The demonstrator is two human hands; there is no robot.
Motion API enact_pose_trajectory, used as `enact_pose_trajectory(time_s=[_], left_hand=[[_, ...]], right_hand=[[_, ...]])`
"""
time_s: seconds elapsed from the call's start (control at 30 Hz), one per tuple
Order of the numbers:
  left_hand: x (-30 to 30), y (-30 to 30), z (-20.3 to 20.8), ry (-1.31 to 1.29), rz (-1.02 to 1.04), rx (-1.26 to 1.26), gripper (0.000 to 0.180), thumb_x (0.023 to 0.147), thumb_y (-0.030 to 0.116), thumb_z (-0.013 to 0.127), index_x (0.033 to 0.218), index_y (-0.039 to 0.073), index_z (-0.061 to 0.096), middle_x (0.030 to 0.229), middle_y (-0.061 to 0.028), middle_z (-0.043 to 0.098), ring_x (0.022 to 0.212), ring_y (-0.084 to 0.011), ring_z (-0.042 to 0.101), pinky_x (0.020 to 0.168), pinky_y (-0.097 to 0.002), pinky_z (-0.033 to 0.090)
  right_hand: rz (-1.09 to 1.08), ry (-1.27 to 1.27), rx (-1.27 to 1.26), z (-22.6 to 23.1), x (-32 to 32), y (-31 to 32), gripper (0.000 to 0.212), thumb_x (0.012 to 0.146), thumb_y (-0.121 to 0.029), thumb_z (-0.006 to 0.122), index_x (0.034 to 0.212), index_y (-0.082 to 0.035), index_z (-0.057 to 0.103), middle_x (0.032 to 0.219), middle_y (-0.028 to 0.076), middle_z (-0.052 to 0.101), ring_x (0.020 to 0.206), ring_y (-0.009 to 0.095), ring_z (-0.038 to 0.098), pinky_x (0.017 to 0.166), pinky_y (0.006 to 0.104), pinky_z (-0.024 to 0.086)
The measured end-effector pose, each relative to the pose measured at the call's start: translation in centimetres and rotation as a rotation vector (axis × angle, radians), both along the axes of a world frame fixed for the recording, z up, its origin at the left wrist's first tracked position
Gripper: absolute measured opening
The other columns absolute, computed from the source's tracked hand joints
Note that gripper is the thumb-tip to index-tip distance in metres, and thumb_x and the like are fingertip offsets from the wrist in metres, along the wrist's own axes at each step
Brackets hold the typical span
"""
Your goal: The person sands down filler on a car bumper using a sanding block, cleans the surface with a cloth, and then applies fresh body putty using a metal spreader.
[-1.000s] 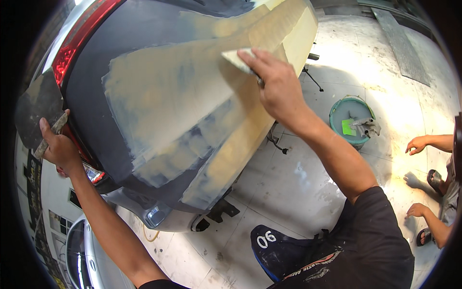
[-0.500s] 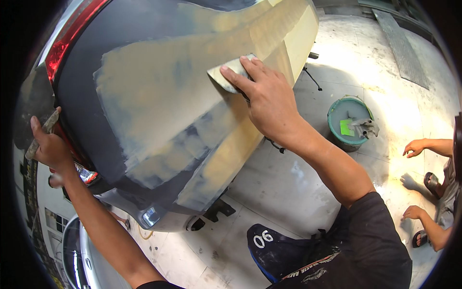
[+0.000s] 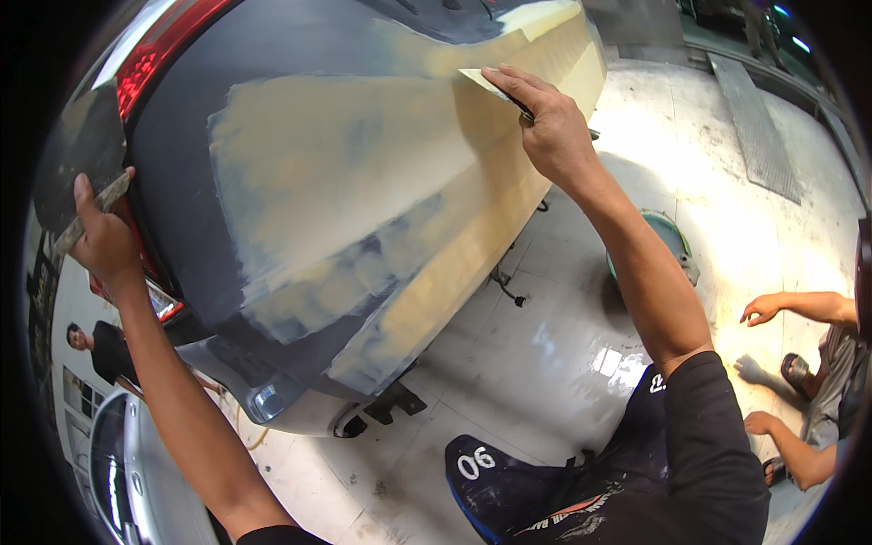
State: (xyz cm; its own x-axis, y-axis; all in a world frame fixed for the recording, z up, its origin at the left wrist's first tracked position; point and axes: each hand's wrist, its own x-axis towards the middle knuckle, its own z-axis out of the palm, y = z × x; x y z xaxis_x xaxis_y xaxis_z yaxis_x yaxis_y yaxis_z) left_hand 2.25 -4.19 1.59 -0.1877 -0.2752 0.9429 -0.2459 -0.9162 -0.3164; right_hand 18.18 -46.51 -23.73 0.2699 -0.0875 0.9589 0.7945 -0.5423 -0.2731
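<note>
My right hand (image 3: 565,136) grips a pale, flat putty spreader (image 3: 479,82), fingers laid along its back and thumb side turned down. The spreader's blade meets, or hovers just over, a beige filler patch (image 3: 336,173) on a dark grey car body panel (image 3: 177,209); contact I cannot tell. At the far left my left hand (image 3: 111,247) clasps a dark, flat board (image 3: 84,150) by its putty-crusted edge, thumb on top. That board is held beside the red tail light (image 3: 145,77). More filler covers the lower strip and the panel's far right end.
A green bucket (image 3: 668,232) on the floor is partly behind my right forearm. Another person's hands (image 3: 767,309) show at the right edge. A person in black (image 3: 113,350) stands at the left, near a silver car (image 3: 136,463). A grey plank (image 3: 754,127) lies at the back right.
My right hand has moved the spreader up and right along the filler. The left hand still holds the board. My view has shifted, and a person has appeared at the left.
</note>
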Motion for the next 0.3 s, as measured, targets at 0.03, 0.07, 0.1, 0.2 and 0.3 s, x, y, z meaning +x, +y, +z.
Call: enact_pose_trajectory(time_s=[0.03,0.07,0.1,0.2,0.3], left_hand=[[-0.1,0.7,0.0,-0.042,0.131,0.059,0.03,0.09,0.008,0.064,0.12,0.006,0.062,0.1,-0.0107,0.072,0.083,-0.0204,0.071,0.075,-0.0292,0.054],[-0.1,1.4,0.0,-0.093,0.254,0.12,0.034,0.089,0.007,0.065,0.124,0.01,0.061,0.1,-0.0108,0.072,0.084,-0.022,0.071,0.075,-0.0302,0.054],[-0.3,1.1,-0.3,-0.155,0.396,0.179,0.035,0.089,0.005,0.064,0.124,0.01,0.061,0.101,-0.0113,0.072,0.086,-0.0222,0.071,0.076,-0.0303,0.054],[-0.2,0.0,-1.4,-0.194,0.607,0.149,0.04,0.088,-0.001,0.06,0.127,0.011,0.061,0.104,-0.0113,0.071,0.09,-0.0233,0.071,0.08,-0.0304,0.053],[-1.4,1.1,-1.4,-0.3,0.722,0.16,0.045,0.087,-0.002,0.06,0.13,0.012,0.059,0.111,-0.0119,0.069,0.098,-0.0243,0.069,0.086,-0.0314,0.051]], right_hand=[[0.011,-0.017,-0.01,0.3,0.3,0.4,0.045,0.079,0.008,0.052,0.118,-0.01,0.066,0.119,0.018,0.064,0.111,0.036,0.061,0.095,0.0368,0.049],[0.02,-0.034,-0.02,0.7,0.5,0.6,0.046,0.078,0.01,0.052,0.118,-0.01,0.066,0.119,0.017,0.065,0.112,0.036,0.06,0.095,0.0368,0.048],[0.037,-0.001,-0.056,0.5,0.3,0.9,0.048,0.077,0.011,0.051,0.118,-0.01,0.067,0.12,0.017,0.065,0.112,0.035,0.06,0.096,0.0371,0.048],[0.027,0.092,-0.214,-1.8,-2.8,0.8,0.05,0.076,0.013,0.051,0.116,-0.011,0.068,0.12,0.016,0.065,0.113,0.034,0.061,0.097,0.0382,0.048],[-0.028,0.119,-0.365,-2.6,-5.1,1.8,0.048,0.076,0.011,0.053,0.115,-0.011,0.07,0.12,0.016,0.065,0.114,0.032,0.061,0.098,0.0393,0.047]])
